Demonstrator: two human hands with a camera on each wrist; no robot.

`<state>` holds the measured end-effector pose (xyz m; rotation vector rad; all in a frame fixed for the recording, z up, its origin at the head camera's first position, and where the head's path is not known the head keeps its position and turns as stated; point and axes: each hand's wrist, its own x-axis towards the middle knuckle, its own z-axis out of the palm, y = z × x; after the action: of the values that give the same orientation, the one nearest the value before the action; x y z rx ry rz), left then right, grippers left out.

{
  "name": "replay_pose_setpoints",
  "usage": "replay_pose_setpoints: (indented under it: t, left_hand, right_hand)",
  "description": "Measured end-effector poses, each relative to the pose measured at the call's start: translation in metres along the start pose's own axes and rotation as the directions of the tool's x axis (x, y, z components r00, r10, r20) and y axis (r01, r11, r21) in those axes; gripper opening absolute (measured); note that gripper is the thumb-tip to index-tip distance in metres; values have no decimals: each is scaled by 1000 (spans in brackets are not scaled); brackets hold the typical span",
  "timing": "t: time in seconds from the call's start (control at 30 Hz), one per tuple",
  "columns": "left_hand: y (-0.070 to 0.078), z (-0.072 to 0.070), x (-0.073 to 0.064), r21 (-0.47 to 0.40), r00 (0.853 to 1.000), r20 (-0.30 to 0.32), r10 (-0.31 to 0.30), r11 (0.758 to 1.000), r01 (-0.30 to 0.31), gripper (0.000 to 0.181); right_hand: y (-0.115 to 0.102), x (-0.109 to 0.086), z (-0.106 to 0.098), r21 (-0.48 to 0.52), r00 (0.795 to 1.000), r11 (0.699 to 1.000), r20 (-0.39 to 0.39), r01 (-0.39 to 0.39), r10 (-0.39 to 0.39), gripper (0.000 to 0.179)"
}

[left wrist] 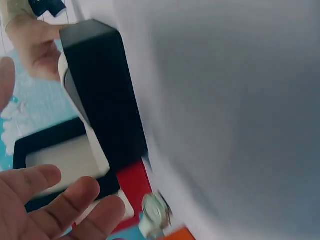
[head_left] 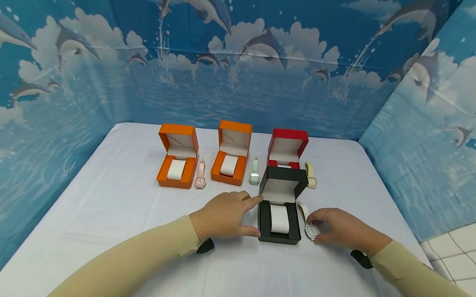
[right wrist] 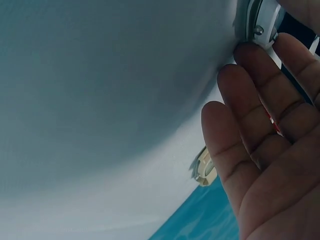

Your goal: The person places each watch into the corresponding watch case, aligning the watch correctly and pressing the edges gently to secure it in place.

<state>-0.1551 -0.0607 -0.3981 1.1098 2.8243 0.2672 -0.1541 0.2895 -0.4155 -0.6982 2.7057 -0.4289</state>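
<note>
A black watch box (head_left: 279,237) stands with its lid up and a white cushion (head_left: 279,219) inside. My left hand (head_left: 225,213) is at its left side, fingers spread, with the index fingertip by the lid hinge and the thumb near the lower front corner. On the table right of the box lies a white wristwatch (head_left: 311,231), its strap stretching back along the box. My right hand (head_left: 339,228) pinches this watch's case between thumb and index finger. In the right wrist view the case (right wrist: 260,25) shows at the fingertips, with the other fingers fairly straight.
Behind stand two orange boxes (head_left: 162,174) (head_left: 241,170) and a red box (head_left: 289,133), all with lids raised. Beside them lie a pink watch (head_left: 200,181), a pale green watch (head_left: 254,177) and a yellow watch (head_left: 311,181). Dolphin-print curtains (head_left: 240,96) surround the white table (head_left: 233,275).
</note>
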Motion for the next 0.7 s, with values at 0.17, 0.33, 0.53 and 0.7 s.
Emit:
replay_pose_setpoints:
  t: [0.17,0.33,0.53,0.7]
  left_hand:
    - [19,7,18,22,1000,22,19,1000,-20,91]
    - [28,13,30,37,999,39,-14,999,12,88]
    - [34,16,39,55,998,46,-31,998,29,84]
    - [35,17,44,63,997,65,-45,997,41,79]
  right_hand:
    - [-2,0,2,-6,1000,1000,-2,18,-18,40]
    - [-6,3,3,8,1000,1000,11,-19,19,40]
    - [-9,5,6,2,998,999,10,-54,54,39]
    - [-10,5,8,2,999,999,-5,-43,43,39]
